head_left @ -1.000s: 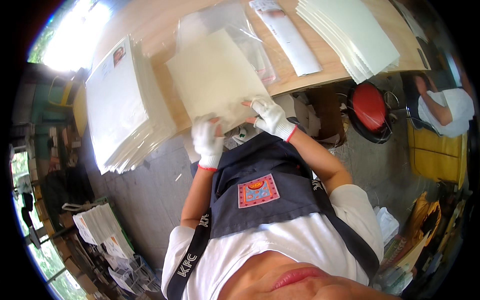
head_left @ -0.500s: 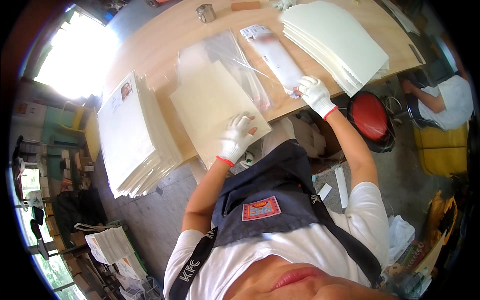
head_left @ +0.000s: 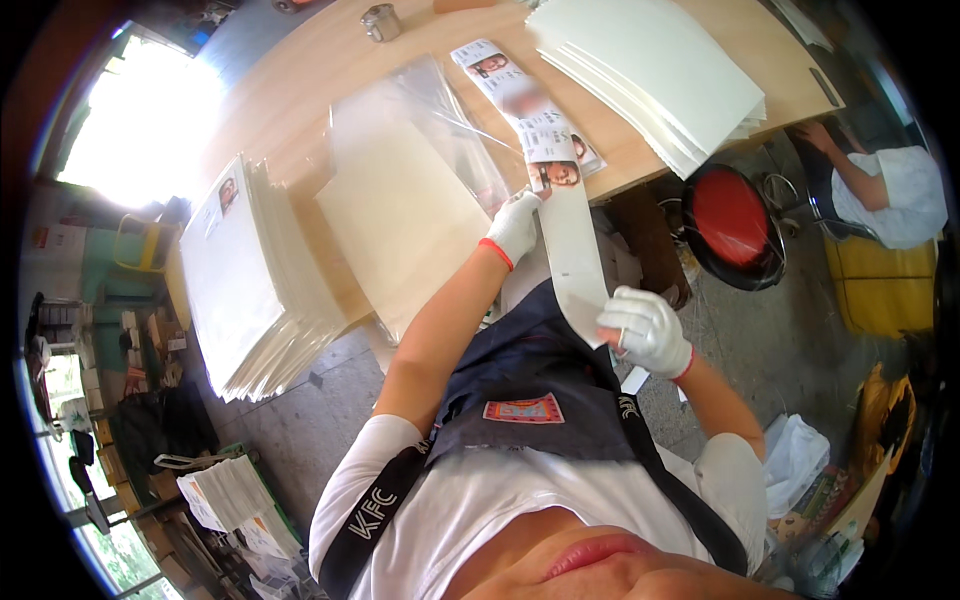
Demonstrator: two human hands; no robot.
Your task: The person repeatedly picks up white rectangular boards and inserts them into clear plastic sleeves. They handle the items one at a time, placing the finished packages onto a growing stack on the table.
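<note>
A long strip of white stickers [head_left: 515,105] with small printed portraits lies folded on the table and runs toward me over the edge. Its near part is pale bare backing paper [head_left: 573,255], stretched down in front of my apron. My right hand [head_left: 645,332], in a white glove with bare fingertips showing, grips the lower end of the backing. My left hand [head_left: 515,228], gloved likewise, pinches the strip's left edge beside a portrait sticker at the table edge. Left of it lies a cream sheet [head_left: 395,235], partly over clear plastic sleeves [head_left: 470,150].
A thick stack of sleeved sheets [head_left: 245,280] stands at the table's left. White sheets [head_left: 660,80] are piled at right, and a metal cup [head_left: 380,22] stands at the back. A red-seated stool [head_left: 735,222] is beside the table; another person [head_left: 885,195] sits at far right.
My right hand has drawn the sticker strip from the table toward my body, unfolding it. My left hand has left the cream sheet and moved right and up to the strip.
</note>
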